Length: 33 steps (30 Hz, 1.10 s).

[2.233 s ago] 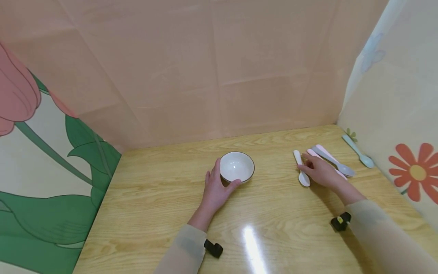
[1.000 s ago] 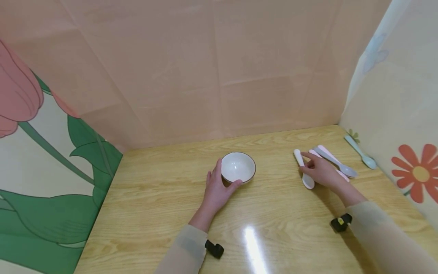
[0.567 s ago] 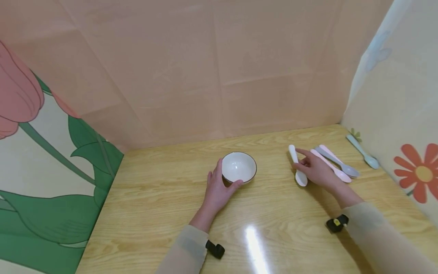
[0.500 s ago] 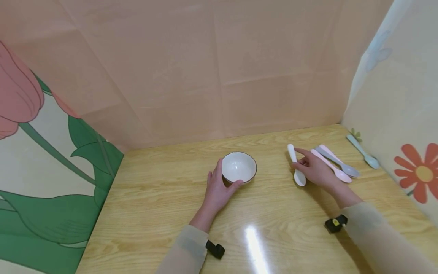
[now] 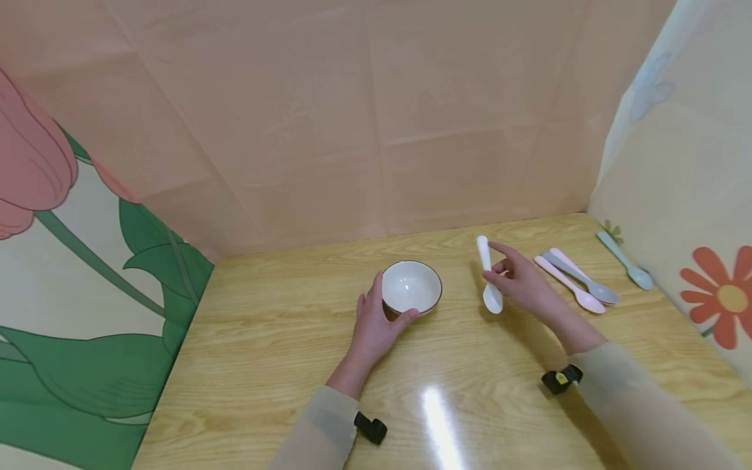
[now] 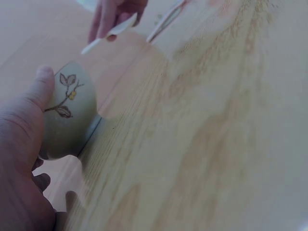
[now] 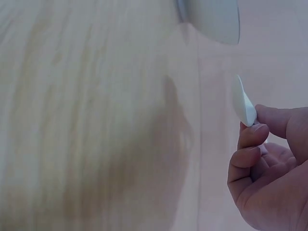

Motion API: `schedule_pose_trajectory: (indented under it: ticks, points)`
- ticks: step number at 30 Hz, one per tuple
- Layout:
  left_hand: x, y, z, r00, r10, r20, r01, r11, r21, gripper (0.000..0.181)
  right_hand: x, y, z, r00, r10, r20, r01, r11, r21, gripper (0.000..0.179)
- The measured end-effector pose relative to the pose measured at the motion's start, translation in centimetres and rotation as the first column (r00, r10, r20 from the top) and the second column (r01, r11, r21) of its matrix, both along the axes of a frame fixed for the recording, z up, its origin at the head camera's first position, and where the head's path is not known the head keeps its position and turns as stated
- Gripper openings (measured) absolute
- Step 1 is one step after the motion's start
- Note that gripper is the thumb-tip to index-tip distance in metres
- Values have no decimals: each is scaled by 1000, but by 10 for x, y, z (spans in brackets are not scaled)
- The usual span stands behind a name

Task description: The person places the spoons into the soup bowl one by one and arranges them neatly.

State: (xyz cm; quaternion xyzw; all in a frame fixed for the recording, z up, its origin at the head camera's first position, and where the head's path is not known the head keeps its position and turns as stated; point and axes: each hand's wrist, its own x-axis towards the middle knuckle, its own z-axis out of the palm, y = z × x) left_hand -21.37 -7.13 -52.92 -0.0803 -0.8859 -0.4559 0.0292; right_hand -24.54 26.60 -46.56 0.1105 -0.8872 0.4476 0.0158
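A white bowl (image 5: 411, 287) with a dark rim stands on the table near the middle. My left hand (image 5: 374, 326) grips its near left side, thumb and fingers spread around the wall. The left wrist view shows a leafy branch painted on the outside of the bowl (image 6: 72, 113), with the thumb against it. To the right of the bowl, my right hand (image 5: 521, 279) pinches a white spoon (image 5: 492, 301) by its handle. In the right wrist view, the spoon (image 7: 244, 103) is up off the table, its head pointing past the fingertips and its handle mostly hidden by the hand.
On the right lie a pink spoon (image 5: 572, 287) and a grey spoon (image 5: 596, 289), with another pink handle (image 5: 566, 261) partly under the grey one. A light blue spoon (image 5: 637, 277) lies by the flower-printed right wall. A peach sheet (image 5: 294, 130) closes off the back.
The white spoon has been lifted from beside the other spoons and carried left toward the bowl by my right hand. My left hand and the bowl stay in place.
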Motion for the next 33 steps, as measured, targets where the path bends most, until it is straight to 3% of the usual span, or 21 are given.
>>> schedule_pose_trajectory:
  ticks: [16, 33]
  points:
    - [2, 1, 4, 1000, 4, 18, -4, 1000, -4, 117, -9, -49, 19, 1000, 26, 14, -25, 996, -91, 75]
    - [2, 0, 8, 999, -25, -24, 25, 1000, -15, 116, -22, -91, 29, 995, 80, -59, -87, 987, -132, 77]
